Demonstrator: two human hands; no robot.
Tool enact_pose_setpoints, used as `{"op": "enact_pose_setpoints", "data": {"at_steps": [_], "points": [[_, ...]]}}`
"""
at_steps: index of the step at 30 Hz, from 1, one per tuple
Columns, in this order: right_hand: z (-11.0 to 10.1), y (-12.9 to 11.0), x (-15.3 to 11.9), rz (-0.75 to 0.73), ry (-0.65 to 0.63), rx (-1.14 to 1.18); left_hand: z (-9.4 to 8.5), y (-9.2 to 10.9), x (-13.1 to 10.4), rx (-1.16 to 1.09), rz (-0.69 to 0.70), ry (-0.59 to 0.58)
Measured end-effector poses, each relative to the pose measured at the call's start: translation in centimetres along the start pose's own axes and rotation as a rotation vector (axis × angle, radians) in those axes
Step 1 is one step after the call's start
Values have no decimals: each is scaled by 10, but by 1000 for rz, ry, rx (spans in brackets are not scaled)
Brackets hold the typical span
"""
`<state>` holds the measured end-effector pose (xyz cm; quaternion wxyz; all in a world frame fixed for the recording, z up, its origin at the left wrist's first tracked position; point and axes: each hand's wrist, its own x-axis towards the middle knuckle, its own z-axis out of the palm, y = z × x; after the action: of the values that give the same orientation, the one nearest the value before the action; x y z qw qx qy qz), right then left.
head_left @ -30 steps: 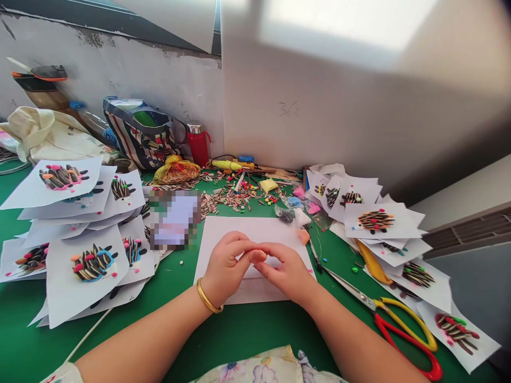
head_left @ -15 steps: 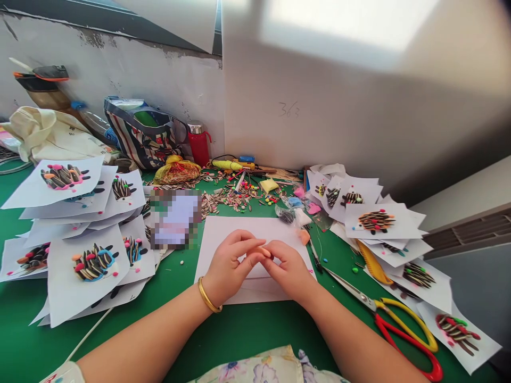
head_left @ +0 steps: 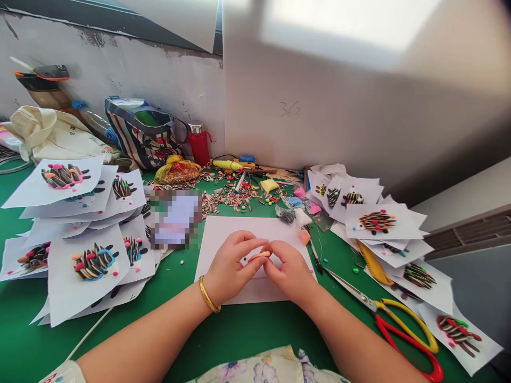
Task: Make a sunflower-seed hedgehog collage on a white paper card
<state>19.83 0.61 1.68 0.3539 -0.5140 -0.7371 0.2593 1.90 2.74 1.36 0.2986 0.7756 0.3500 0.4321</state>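
Observation:
Both hands meet over a sheet of white paper [head_left: 217, 229]. Between the fingertips is a small orange piece of modelling clay [head_left: 259, 256], drawn out into a thin strip. My left hand [head_left: 233, 268], with a gold bangle at the wrist, pinches it between thumb and fingers. My right hand [head_left: 290, 271] has its fingertips closed on the clay's other end, which they partly hide. A small dark dot shows on the paper between the left thumb and fingers. An orange clay lump [head_left: 304, 237] lies at the paper's right edge.
Stacks of seed-decorated cards [head_left: 88, 306] stand left, more cards [head_left: 379, 236] right. Scissors [head_left: 375, 304] and a pen [head_left: 315, 256] lie right of the paper. Scattered seeds [head_left: 223, 198], clay packets [head_left: 295, 202] and a blurred-out phone [head_left: 175, 218] lie behind. A red bottle [head_left: 198, 146] stands by the wall.
The orange clay shows more now, as a longer strip along my left thumb. My fingers have shifted slightly; the things on the table stay put.

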Motion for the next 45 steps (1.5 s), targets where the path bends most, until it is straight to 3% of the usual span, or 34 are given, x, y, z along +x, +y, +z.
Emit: {"op": "enact_pose_setpoints", "data": {"at_steps": [5, 10, 13, 17, 24, 29, 35, 45], "points": [[-1, -1, 0, -24, -13, -31, 1, 4, 0, -17, 21, -45], [1, -8, -1, -18, 8, -15, 0, 0, 3, -62, -75, 33], [2, -10, -1, 5, -49, 62, -1, 2, 4, -148, -112, 53], [1, -6, -1, 15, -76, 127, -1, 5, 3, -182, -80, 5], [3, -7, -1, -12, -58, -51, 0, -1, 0, -47, -17, -8], [0, -8, 0, -21, -118, 89, 0, -2, 1, -136, -85, 24], [0, -8, 0, -3, -44, -11, -1, 1, 2, -133, -92, -3], [-1, -6, 0, 101, -46, 69, -1, 5, 4, -164, -152, 45]]}}
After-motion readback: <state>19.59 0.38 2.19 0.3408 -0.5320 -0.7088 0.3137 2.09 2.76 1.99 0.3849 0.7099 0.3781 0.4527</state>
